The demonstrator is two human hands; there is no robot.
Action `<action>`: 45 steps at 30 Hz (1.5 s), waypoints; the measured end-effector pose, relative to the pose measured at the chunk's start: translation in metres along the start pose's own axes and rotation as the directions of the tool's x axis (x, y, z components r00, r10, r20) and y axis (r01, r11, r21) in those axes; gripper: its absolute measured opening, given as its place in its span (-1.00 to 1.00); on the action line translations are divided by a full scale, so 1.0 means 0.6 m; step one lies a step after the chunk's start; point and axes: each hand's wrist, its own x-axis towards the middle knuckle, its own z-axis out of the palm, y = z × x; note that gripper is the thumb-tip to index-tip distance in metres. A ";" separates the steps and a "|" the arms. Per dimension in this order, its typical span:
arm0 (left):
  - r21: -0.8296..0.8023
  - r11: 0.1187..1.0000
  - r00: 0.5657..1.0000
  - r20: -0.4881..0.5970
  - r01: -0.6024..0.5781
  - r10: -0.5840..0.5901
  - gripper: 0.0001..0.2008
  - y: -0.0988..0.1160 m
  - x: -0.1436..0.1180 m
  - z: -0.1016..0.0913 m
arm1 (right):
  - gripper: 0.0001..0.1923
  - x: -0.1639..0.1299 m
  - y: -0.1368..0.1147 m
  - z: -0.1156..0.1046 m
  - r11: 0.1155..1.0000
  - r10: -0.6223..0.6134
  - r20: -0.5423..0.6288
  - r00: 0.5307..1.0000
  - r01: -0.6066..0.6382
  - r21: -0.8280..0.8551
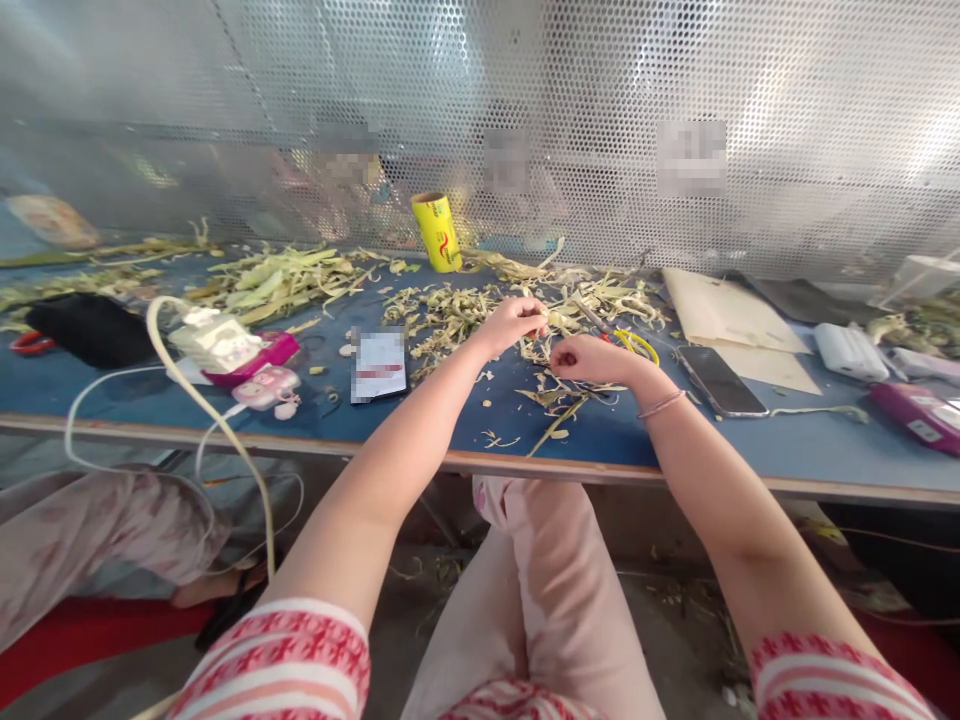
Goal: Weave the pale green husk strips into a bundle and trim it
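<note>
My left hand (517, 322) is closed in a pinch over the table, on a small pale green plant piece (544, 316) that shows at its fingertips. Just to the right and a little nearer me, my right hand (589, 358) is curled closed; whatever its fingers hold, if anything, is hidden. Around and beyond both hands spreads a loose heap of curled, pale green plant pieces (446, 315). Scissors with yellow handles (637, 347) lie behind my right hand, partly covered by it. Thin stalk scraps (559, 425) are scattered between my hands and the table edge.
A yellow tube (436, 235) stands at the back, before a perforated metal panel (570, 90). Leftward are a leaf pile (281, 280), a card (379, 365), a plugged charger (225, 345) and cables. Rightward lie a phone (721, 380) and cardboard (731, 310). Someone's leg (97, 530) shows below left.
</note>
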 end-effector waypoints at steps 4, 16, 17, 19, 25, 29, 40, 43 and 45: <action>-0.189 0.981 0.998 0.050 0.048 -0.039 -0.94 -0.002 -0.001 0.006 | -0.90 0.004 0.020 -0.011 0.980 0.016 -0.338 0.941 0.053 0.193; -0.387 0.921 0.999 0.026 0.041 -0.033 -0.89 0.001 -0.003 0.018 | -0.91 0.031 0.031 0.006 0.818 0.116 -0.482 0.869 0.192 0.542; -0.390 0.920 0.999 0.002 0.039 -0.041 -0.89 0.002 -0.002 0.017 | -0.91 0.032 0.032 0.006 0.810 0.116 -0.482 0.869 0.198 0.552; -0.397 0.917 0.996 -0.064 0.032 -0.062 -0.91 0.002 0.001 0.011 | -0.91 0.033 0.035 0.005 0.788 0.126 -0.493 0.861 0.215 0.577; -0.439 0.899 0.957 -0.261 -0.003 -0.125 -0.93 0.001 0.006 -0.022 | -0.87 0.029 0.044 -0.001 0.775 0.179 -0.528 0.830 0.212 0.596; -0.470 0.882 0.987 -0.150 -0.025 -0.051 -0.92 0.003 0.002 -0.015 | -0.86 0.029 0.042 0.000 0.763 0.173 -0.530 0.830 0.227 0.605; -0.451 0.890 0.998 0.004 0.061 -0.066 -0.89 -0.007 0.003 0.011 | -0.77 0.045 0.034 0.020 0.768 0.193 -0.493 0.849 0.182 0.614; -0.453 0.891 0.994 -0.076 0.039 -0.082 -0.90 -0.005 0.005 0.003 | -0.82 0.039 0.036 0.013 0.799 0.181 -0.496 0.849 0.168 0.578; -0.444 0.896 0.989 -0.125 0.018 -0.082 -0.91 -0.005 0.006 -0.003 | -0.86 0.033 0.038 0.006 0.834 0.166 -0.512 0.843 0.157 0.529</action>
